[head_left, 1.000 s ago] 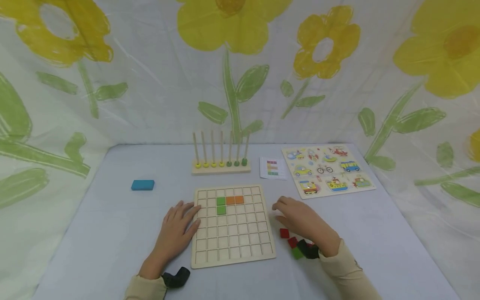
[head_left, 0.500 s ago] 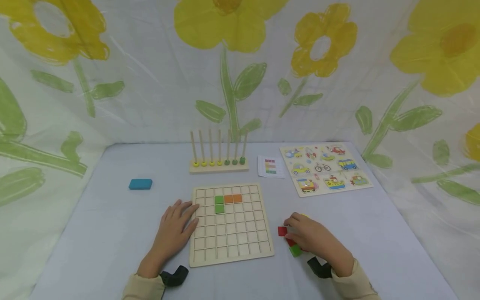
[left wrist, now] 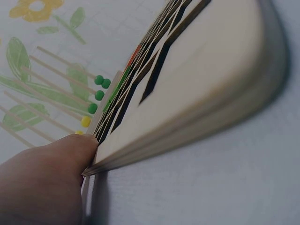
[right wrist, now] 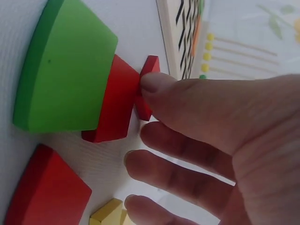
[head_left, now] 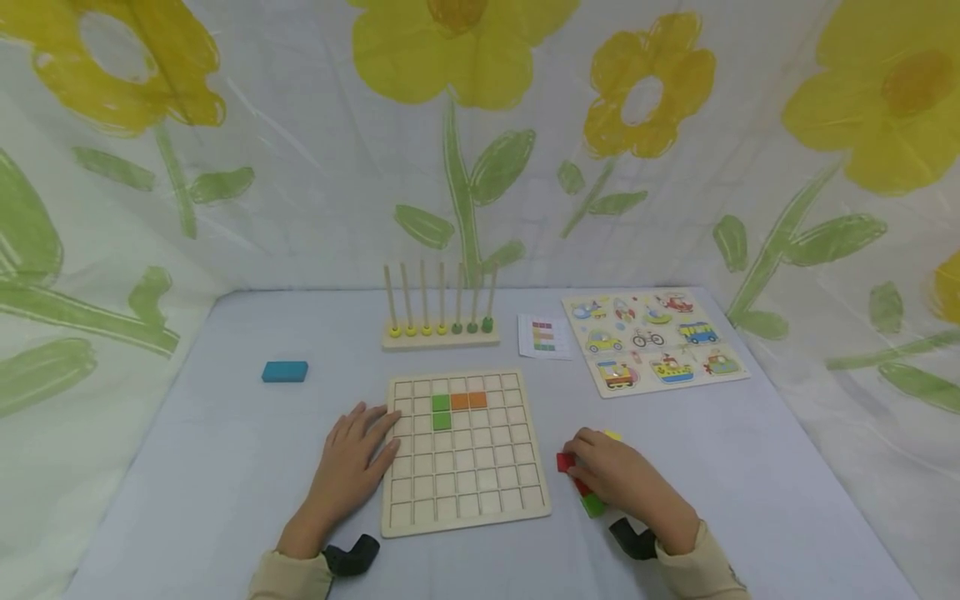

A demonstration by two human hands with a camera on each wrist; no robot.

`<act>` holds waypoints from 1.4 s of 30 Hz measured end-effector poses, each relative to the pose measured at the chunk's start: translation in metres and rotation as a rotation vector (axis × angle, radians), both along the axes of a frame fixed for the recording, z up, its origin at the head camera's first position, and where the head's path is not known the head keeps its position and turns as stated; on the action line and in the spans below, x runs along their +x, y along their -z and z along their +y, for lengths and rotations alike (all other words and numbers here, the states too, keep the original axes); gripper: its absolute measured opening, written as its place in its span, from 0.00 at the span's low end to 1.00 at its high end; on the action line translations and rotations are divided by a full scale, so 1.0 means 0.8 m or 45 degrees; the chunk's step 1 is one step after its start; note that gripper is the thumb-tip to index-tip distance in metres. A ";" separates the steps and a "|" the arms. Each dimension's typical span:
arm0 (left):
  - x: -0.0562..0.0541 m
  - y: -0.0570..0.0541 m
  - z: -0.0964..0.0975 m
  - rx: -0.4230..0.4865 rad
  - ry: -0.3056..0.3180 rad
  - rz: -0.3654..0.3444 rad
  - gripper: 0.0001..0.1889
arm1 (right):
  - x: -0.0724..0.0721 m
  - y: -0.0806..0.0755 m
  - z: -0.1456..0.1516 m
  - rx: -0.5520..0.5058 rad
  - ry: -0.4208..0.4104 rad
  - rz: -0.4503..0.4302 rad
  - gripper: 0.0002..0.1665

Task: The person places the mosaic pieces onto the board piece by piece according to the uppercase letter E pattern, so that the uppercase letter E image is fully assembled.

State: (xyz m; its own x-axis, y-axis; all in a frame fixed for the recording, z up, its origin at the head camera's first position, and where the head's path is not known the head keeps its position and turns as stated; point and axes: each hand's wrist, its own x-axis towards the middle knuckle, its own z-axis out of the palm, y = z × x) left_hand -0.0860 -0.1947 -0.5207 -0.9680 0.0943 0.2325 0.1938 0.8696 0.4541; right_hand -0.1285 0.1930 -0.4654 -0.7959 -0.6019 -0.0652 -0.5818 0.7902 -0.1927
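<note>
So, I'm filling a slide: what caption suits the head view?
Left hand resting on a gridded board's edge, right hand touching loose colored tiles beside it.

A whitish, slightly sheer curtain (head_left: 315,175) stood behind the counter (head_left: 187,475) and closed in both sides. Large yellow flowers (head_left: 686,79) covered it, two with pale round centres and two with darker, orange-yellow ones, on green stems (head_left: 459,183) with broad leaves (head_left: 504,167). Fine creases ran through the material, and faint grid lines showed in it. The counter's surface was pale, bluish white and smooth, its far edge meeting the curtain. The light was soft, rather dim and even.
</note>
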 end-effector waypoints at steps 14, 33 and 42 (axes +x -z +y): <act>0.001 -0.002 0.002 0.001 0.005 -0.006 0.24 | -0.007 0.003 -0.007 0.021 -0.002 0.036 0.15; 0.002 0.000 0.000 -0.002 -0.007 -0.005 0.24 | -0.051 -0.018 -0.101 -0.249 -0.432 0.274 0.08; 0.001 0.000 -0.001 -0.009 -0.003 -0.007 0.24 | -0.055 -0.010 -0.151 -0.283 -0.515 0.196 0.07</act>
